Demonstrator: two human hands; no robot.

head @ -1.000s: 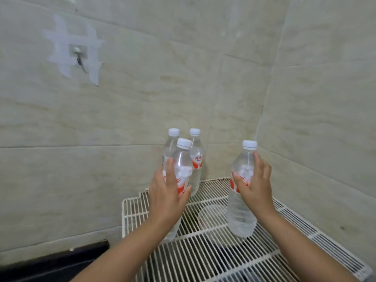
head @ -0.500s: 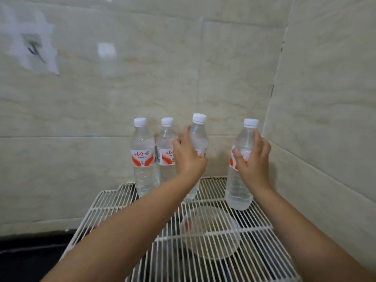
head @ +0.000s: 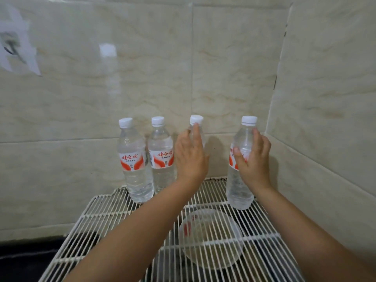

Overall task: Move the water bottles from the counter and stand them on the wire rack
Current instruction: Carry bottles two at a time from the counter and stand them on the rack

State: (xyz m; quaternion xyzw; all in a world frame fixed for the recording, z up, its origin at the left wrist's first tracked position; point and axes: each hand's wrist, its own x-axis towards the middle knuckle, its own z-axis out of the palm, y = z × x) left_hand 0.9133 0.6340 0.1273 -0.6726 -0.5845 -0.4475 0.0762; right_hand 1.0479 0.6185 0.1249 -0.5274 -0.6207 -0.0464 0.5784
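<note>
High on the left of the tiled wall [head: 142, 68] a hook [head: 12, 47] is held under strips of white tape, too blurred to make out further. Below it the white wire rack [head: 114, 212] sits in the corner, and at its back edge the first bottle [head: 134, 159] stands upright with a white cap and a red-and-white label. The second bottle [head: 161, 155] stands just beside it, the two nearly touching. Next comes the third bottle [head: 197, 122], mostly hidden behind the left hand [head: 190, 157], whose fingers wrap round its body with one fingertip up by the cap. Under the rack's wires, nearer me, a clear round bowl [head: 211, 239] shows through. Further right, apart from the other three, the fourth bottle [head: 240, 174] stands on the rack close to the side wall, and the right hand [head: 253, 159] grips it round the label, thumb in front and fingers curled over its shoulder.
</note>
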